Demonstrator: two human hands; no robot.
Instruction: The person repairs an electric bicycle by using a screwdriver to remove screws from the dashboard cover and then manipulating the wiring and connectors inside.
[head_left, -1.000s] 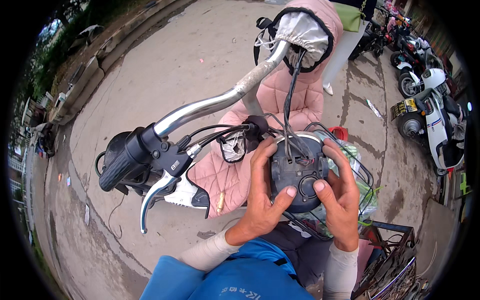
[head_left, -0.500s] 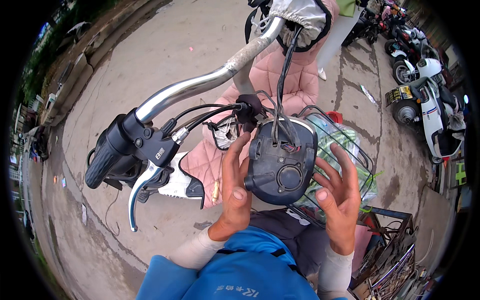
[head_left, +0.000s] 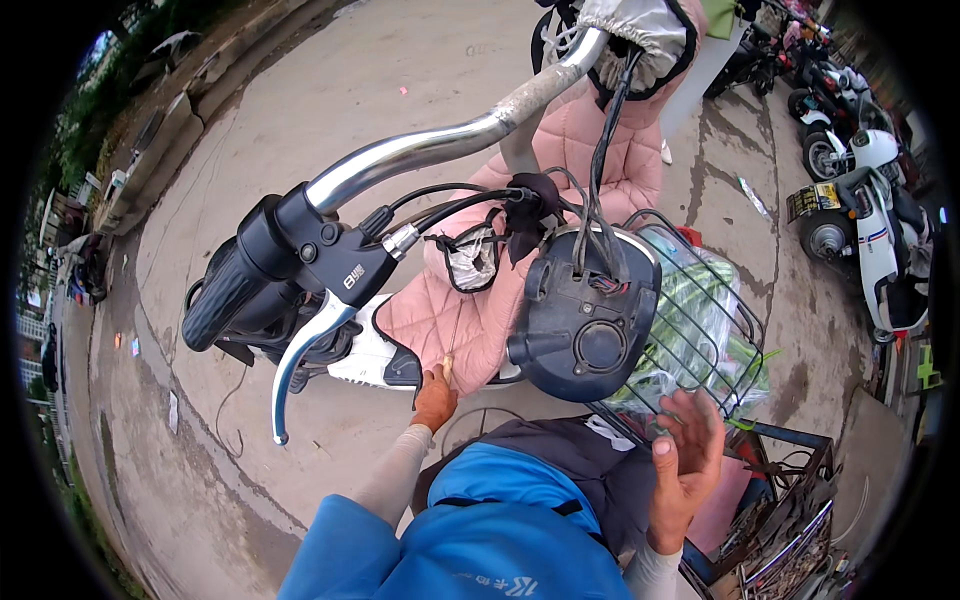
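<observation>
A pink quilted windshield cover [head_left: 455, 335] hangs behind the handlebar of an electric scooter. My left hand [head_left: 436, 402] is closed at its lower edge, pinching a small pale tag or cord end [head_left: 447, 368]. The dark headlight housing [head_left: 585, 320], its back facing up, hangs by black cables [head_left: 606, 160] in front of the basket. Neither hand touches it. My right hand [head_left: 688, 460] is open beside the wire basket [head_left: 690, 340], its fingers curved and palm turned inward. Clear plastic bags of green vegetables [head_left: 675, 370] lie in that basket.
The silver handlebar [head_left: 420, 150] crosses above, with a black grip [head_left: 225, 295] and silver brake lever [head_left: 300, 360] at left. A metal bin of scrap [head_left: 790, 540] stands at lower right. Parked scooters [head_left: 870, 230] line the right side. Someone in pale trousers [head_left: 700, 80] stands beyond.
My left hand has left the headlight housing's side and moved down to the cover's lower edge, closing on the pale piece. My right hand has drawn back toward me, away from the housing.
</observation>
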